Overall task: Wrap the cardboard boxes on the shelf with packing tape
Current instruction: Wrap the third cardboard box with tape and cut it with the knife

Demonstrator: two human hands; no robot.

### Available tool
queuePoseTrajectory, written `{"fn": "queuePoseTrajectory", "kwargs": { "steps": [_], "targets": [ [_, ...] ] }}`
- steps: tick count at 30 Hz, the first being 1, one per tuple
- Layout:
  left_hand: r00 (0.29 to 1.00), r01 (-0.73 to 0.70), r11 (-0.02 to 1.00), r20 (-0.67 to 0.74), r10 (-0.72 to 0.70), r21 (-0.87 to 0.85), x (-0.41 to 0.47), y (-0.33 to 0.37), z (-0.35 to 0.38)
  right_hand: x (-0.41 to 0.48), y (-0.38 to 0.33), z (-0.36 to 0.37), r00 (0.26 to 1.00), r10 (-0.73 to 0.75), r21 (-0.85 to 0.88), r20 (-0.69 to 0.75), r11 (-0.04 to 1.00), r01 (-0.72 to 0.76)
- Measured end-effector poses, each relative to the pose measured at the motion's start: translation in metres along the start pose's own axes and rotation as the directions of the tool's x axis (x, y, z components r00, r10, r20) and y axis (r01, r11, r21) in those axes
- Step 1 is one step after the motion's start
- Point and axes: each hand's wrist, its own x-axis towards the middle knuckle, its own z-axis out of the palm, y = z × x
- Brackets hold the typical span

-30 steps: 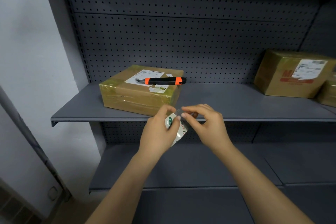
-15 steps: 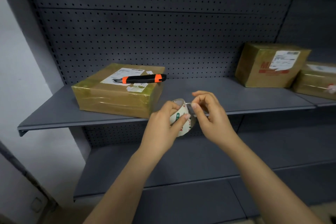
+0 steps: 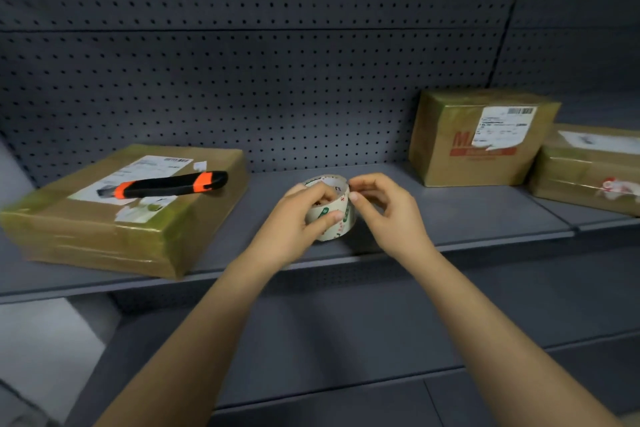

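Cardboard comes first: well left of the tape roll (image 3: 337,230), a flat box (image 3: 104,236) lies on the shelf (image 3: 467,215), its sides glossy with tape. A black and orange utility knife (image 3: 162,185) lies across the label on its top, blade end pointing away from the roll.

We hold the roll over the middle of the shelf, between the boxes. Our left hand (image 3: 294,218) grips it, fingers hooked into the core and thumb pressed on the outer face, so much of the roll's left side is covered. Our right hand (image 3: 391,215), just right of the roll, pinches at its upper rim with thumb and forefinger. We cannot tell whether a loose end of tape is between those fingers, nor whether the roll touches the shelf.

Well right of the roll, a taller box (image 3: 450,135) stands against the perforated back panel (image 3: 277,80), with a white label over red print too blurred to read. Farther right, a third box (image 3: 581,177) is cut off by the picture's edge.

Below the roll, our forearms cross in front of a lower shelf (image 3: 346,340).
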Motion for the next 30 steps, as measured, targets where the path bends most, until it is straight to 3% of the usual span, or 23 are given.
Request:
{"fn": "queuePoseTrajectory", "kwargs": {
  "steps": [6,12,17,24,27,30],
  "targets": [
    [0.999,-0.007,0.98,0.033,0.001,0.2,0.022,-0.032,0.022,0.029,0.051,-0.004,0.983,-0.085,-0.163,0.166,0.98,0.112],
    [0.996,0.001,0.945,-0.09,0.03,0.327,0.017,-0.018,0.016,0.039,0.045,-0.004,0.946,-0.292,-0.199,0.143,0.927,0.317],
    [0.977,0.015,0.895,-0.195,0.081,0.446,-0.01,0.004,-0.019,0.04,0.011,0.015,0.89,-0.407,-0.124,0.204,0.891,0.436],
    [0.928,0.222,0.801,-0.373,0.001,0.555,-0.081,0.005,-0.085,0.029,-0.043,0.086,0.763,-0.536,0.034,0.362,0.825,0.564],
    [0.873,0.349,0.752,-0.485,-0.043,0.56,-0.111,-0.007,-0.111,0.026,-0.058,0.116,0.756,-0.531,0.106,0.382,0.838,0.535],
    [0.858,0.424,0.71,-0.501,-0.116,0.562,-0.13,-0.027,-0.137,0.024,-0.068,0.142,0.77,-0.501,0.125,0.395,0.86,0.495]
  ]
}}
